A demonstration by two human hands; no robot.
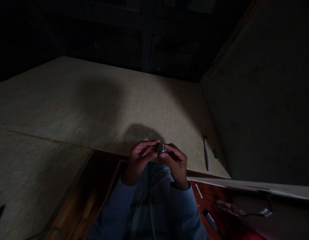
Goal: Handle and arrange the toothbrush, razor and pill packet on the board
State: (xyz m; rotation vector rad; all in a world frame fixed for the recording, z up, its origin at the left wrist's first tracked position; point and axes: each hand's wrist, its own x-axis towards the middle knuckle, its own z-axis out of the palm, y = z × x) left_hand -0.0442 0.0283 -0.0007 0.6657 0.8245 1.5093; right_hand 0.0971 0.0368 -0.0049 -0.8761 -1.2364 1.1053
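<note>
My left hand [139, 160] and my right hand [175, 161] meet close in front of my chest, above the near edge of a pale board [94, 106]. Between their fingertips they pinch a small dark and shiny object [160, 148], too dim and small to name. Both hands have their fingers curled in. Blue sleeves cover my forearms.
On the board at the right lie a thin white stick [206, 153] and a small dark piece [214, 153]. A second board [264, 110] leans at the right. On the reddish wooden floor [89, 196] below lie a dark flat item [210, 220], white scraps and a cable [244, 213].
</note>
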